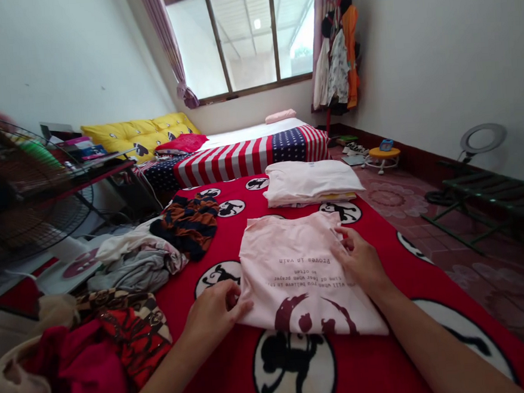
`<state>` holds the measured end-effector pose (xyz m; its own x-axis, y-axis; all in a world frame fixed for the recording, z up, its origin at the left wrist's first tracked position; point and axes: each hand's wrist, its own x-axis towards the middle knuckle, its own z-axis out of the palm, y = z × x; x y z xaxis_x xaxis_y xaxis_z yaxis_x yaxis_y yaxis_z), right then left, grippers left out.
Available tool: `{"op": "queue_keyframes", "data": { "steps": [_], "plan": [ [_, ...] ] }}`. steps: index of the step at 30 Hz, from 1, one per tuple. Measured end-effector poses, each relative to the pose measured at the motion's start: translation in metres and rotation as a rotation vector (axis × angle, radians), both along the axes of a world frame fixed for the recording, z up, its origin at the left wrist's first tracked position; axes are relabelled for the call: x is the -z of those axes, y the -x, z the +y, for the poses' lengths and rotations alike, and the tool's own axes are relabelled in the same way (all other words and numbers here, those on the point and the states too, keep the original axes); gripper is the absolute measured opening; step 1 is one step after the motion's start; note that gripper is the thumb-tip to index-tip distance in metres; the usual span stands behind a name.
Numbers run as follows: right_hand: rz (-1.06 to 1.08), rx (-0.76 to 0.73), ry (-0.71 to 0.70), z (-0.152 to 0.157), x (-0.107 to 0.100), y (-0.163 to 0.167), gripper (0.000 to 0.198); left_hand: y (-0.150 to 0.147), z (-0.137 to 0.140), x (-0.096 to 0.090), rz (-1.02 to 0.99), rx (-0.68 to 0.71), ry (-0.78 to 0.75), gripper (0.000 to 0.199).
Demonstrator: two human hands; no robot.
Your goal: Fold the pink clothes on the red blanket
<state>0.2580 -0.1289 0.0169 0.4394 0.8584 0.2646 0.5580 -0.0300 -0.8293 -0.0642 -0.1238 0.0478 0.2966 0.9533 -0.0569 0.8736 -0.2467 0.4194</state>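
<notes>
A pale pink T-shirt (287, 236) lies folded into a rough square on a red blanket, its dark printed lettering and figure upside down to me. My left hand (219, 313) pinches the shirt's lower left edge between thumb and fingers. At the upper right edge, my right hand (360, 258) has its fingers closed on the fabric, with the thumb resting over the top. Just beyond the shirt sits a stack of folded white clothes (312, 181).
Loose clothes (136, 265) are heaped along the left, with a magenta garment (83, 370) nearest me. A fan (23, 189) stands at far left. Behind is a bed with a flag-patterned cover (236, 159). A dark green folding stool (495, 195) is on the tiled floor at right.
</notes>
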Motion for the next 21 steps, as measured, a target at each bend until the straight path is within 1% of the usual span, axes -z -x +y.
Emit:
{"op": "queue_keyframes", "data": {
  "steps": [3, 5, 8, 10, 12, 15, 17, 19, 21],
  "plan": [
    [0.071, 0.011, -0.028, 0.001, 0.006, -0.005, 0.052, 0.0, -0.006, 0.01, -0.145, 0.079, -0.05, 0.014],
    [0.071, 0.025, -0.039, 0.001, 0.007, -0.007, 0.053, 0.001, -0.009, 0.014, -0.184, 0.071, -0.067, 0.013],
    [0.026, 0.019, -0.032, 0.001, 0.005, -0.006, 0.056, 0.002, -0.011, 0.018, -0.168, 0.017, -0.04, 0.017],
    [-0.005, -0.016, -0.024, 0.003, 0.004, -0.005, 0.057, 0.003, -0.011, 0.02, -0.139, -0.004, -0.028, 0.018],
    [-0.005, -0.071, -0.037, 0.006, 0.005, -0.006, 0.052, 0.003, -0.009, 0.022, -0.122, 0.002, -0.031, 0.019],
    [0.081, -0.137, -0.076, 0.011, 0.007, -0.008, 0.04, 0.005, -0.008, 0.024, -0.165, 0.048, -0.04, 0.023],
    [0.161, -0.139, -0.105, 0.013, 0.007, -0.009, 0.034, 0.007, -0.008, 0.024, -0.243, 0.097, -0.038, 0.025],
    [0.235, -0.112, -0.125, 0.013, 0.006, -0.009, 0.033, 0.01, -0.007, 0.022, -0.318, 0.128, -0.03, 0.028],
    [0.271, -0.067, -0.111, 0.014, 0.003, -0.009, 0.038, 0.011, -0.005, 0.02, -0.352, 0.123, -0.008, 0.027]
  ]
}}
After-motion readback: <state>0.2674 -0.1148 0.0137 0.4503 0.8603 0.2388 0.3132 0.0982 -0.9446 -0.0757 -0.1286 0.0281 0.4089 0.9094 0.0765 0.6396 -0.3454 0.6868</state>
